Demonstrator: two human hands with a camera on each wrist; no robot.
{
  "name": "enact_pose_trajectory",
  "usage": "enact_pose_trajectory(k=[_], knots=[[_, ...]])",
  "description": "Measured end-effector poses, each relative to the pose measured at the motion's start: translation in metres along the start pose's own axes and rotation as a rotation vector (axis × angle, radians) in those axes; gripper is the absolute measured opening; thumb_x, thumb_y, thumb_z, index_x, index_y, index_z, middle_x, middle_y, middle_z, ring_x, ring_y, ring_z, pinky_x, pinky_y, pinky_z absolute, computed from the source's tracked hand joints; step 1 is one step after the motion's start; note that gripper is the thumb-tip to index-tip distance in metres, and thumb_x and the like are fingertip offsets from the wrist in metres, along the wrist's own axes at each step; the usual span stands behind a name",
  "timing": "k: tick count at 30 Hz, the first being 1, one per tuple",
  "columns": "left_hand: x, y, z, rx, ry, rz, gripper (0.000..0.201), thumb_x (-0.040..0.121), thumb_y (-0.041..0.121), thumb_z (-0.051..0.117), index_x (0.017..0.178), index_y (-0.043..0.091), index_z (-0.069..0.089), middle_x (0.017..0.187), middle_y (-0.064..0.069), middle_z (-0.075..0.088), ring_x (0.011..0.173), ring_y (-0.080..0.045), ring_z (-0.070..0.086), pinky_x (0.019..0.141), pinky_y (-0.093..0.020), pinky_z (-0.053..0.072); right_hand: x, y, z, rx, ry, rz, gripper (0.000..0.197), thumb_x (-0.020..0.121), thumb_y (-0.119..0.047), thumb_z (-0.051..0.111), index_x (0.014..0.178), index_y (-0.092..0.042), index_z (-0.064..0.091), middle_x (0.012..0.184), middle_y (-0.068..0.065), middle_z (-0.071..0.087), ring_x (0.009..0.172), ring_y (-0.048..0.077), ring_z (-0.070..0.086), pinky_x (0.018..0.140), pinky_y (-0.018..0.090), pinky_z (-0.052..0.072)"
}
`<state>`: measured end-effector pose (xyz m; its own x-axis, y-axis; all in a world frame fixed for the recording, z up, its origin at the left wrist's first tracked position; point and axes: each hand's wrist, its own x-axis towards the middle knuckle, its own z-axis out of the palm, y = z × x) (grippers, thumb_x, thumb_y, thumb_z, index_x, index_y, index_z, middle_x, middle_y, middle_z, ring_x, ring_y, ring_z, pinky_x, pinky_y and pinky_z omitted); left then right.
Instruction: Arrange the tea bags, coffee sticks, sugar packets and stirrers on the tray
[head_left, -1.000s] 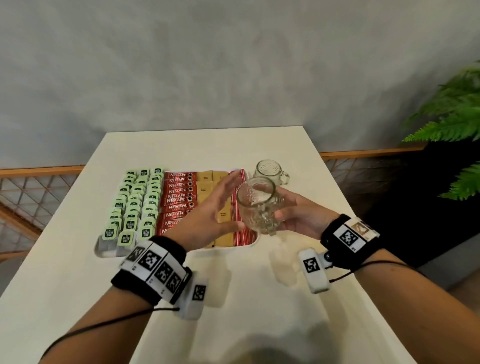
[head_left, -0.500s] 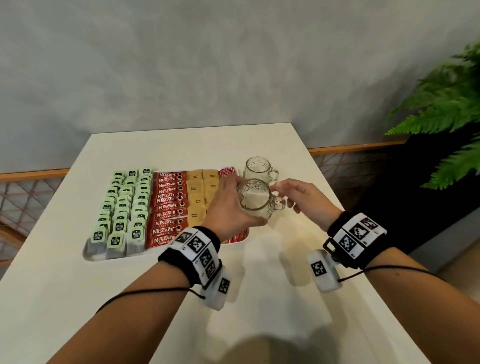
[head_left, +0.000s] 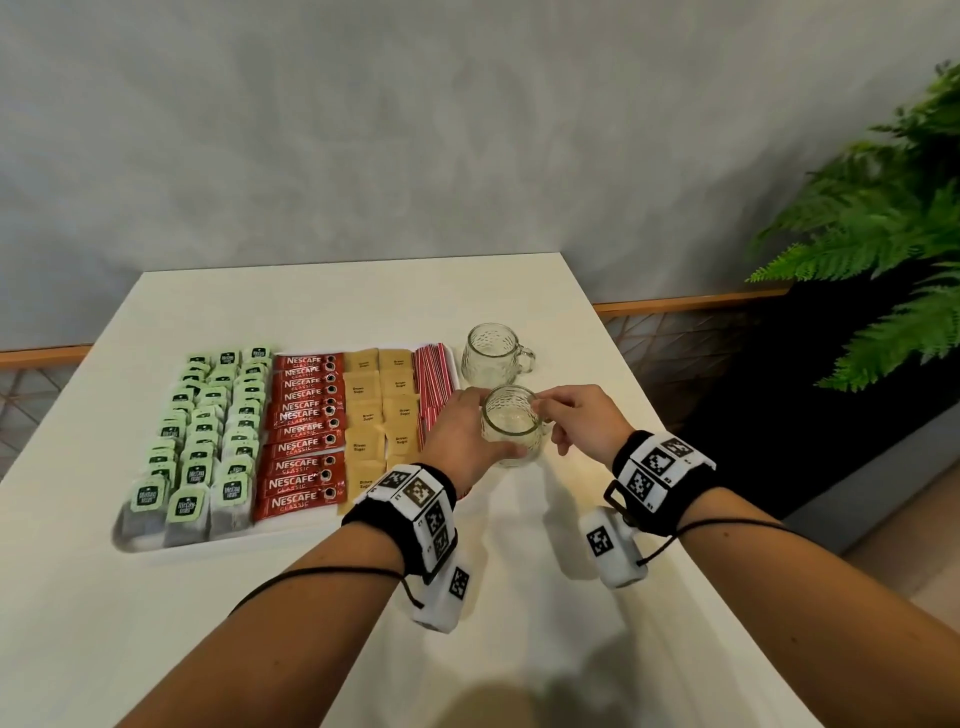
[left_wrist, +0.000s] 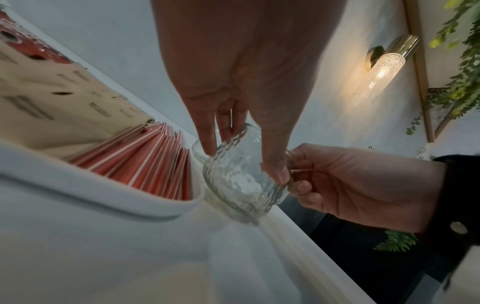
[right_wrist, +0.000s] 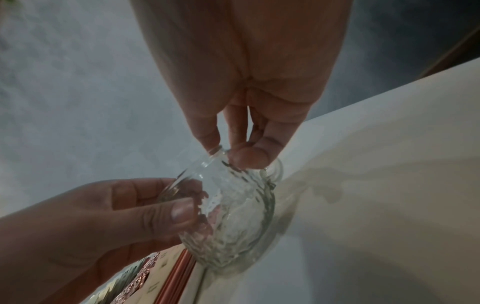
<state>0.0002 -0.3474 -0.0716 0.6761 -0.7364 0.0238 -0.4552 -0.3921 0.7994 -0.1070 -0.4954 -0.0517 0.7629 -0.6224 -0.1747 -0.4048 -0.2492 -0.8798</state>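
Two glass mugs at 3 o'clock of the tray (head_left: 171, 551), off its right rim. Near mug (head_left: 511, 431) just beside that rim, close to the tray's near right corner. Far mug (head_left: 491, 353) at 12 o'clock of it, a little apart, handle to 3 o'clock.

Left hand (head_left: 462, 441): grip wrapped round the near mug's body from 9 o'clock, thumb on the near side. Right hand (head_left: 587, 426): grip narrow, pinching the same mug at its rim and handle from 3 o'clock.

On the tray, from 9 to 3 o'clock: tea bags (head_left: 208, 441), coffee sticks (head_left: 306, 426), sugar packets (head_left: 382, 405), stirrers (head_left: 434, 379). All in neat rows, filling it rim to rim.

Only a thin strip of counter (head_left: 311, 623) between the mugs and its right edge. Lots of bare room at 6 o'clock, under the arms, and some at 12 o'clock past the tray. Green plant (head_left: 883, 234) off the counter at 2 o'clock.

One second ago: near mug up in the air and tipped, in the right hand alone, left hand spread wide beside it. Now much lower, by the counter, with both hands on it. Far mug in the same spot.
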Motion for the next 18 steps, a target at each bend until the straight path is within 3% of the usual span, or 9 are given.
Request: enact_pose_trajectory(k=[9,14,16,18], knots=[[0.003,-0.01,0.002,0.039,0.007,-0.013,0.077,0.057,0.039,0.09,0.123,0.018,0.056,0.118,0.001,0.058,0.106,-0.015,0.056,0.094,-0.034,0.048,0.006,0.007,0.005,-0.009,-0.01,0.028,0.011,0.09,-0.026,0.062,0.087,-0.025,0.072,0.048,0.001,0.059,0.042,0.019,0.055,0.058,0.03,0.048],[0.002,-0.006,-0.001,0.061,-0.016,-0.044,0.079,0.058,0.04,0.09,0.125,0.018,0.054,0.12,0.002,0.057,0.109,-0.016,0.056,0.094,-0.033,0.047,0.005,0.005,0.006,-0.012,-0.001,0.028,0.014,0.09,-0.025,0.061,0.093,-0.017,0.072,0.049,-0.005,0.059,0.041,0.017,0.052,0.055,0.029,0.046],[-0.001,-0.003,-0.003,0.052,-0.035,-0.053,0.082,0.06,0.038,0.09,0.129,0.016,0.051,0.125,0.0,0.054,0.115,-0.017,0.054,0.097,-0.029,0.043,0.004,0.005,0.006,-0.01,-0.002,0.027,0.016,0.09,-0.024,0.062,0.095,-0.013,0.072,0.047,-0.009,0.058,0.042,0.017,0.049,0.054,0.028,0.043],[-0.005,0.002,-0.007,0.054,-0.084,-0.058,0.092,0.063,0.037,0.089,0.139,0.013,0.042,0.137,-0.004,0.045,0.127,-0.02,0.045,0.102,-0.024,0.033,0.002,0.003,0.006,0.009,0.0,0.03,0.018,0.088,-0.027,0.065,0.099,-0.014,0.071,0.061,-0.01,0.063,0.046,0.016,0.048,0.051,0.027,0.042]])
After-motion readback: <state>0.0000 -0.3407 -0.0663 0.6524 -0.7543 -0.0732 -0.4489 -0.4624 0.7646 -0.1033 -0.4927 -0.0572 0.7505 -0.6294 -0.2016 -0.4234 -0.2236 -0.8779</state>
